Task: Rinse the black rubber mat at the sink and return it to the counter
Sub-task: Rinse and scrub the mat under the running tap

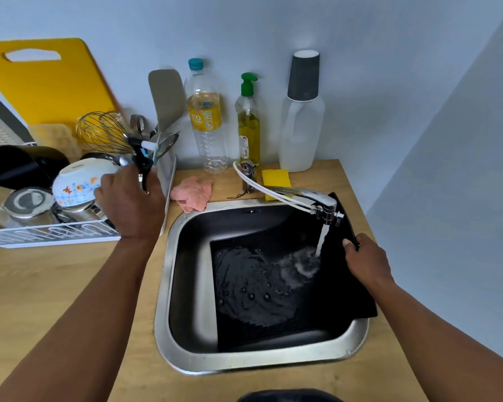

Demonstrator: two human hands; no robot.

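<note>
The black rubber mat (273, 288) lies in the steel sink (164, 297), its right side curled up over the sink's right rim. Water runs from the chrome faucet (305, 197) onto the mat and foams where it lands. My right hand (366, 261) grips the mat's raised right edge, thumb on top. My left hand (131, 203) is over the dish rack to the left, curled round a black-handled utensil (144, 169) that stands among the cutlery.
A white dish rack (50, 236) with a bowl, a black mug and a whisk stands left of the sink. A pink cloth (193, 192), yellow sponge (276, 179), oil bottle (205, 117), soap dispenser (248, 120) and white jug (301, 126) line the back wall.
</note>
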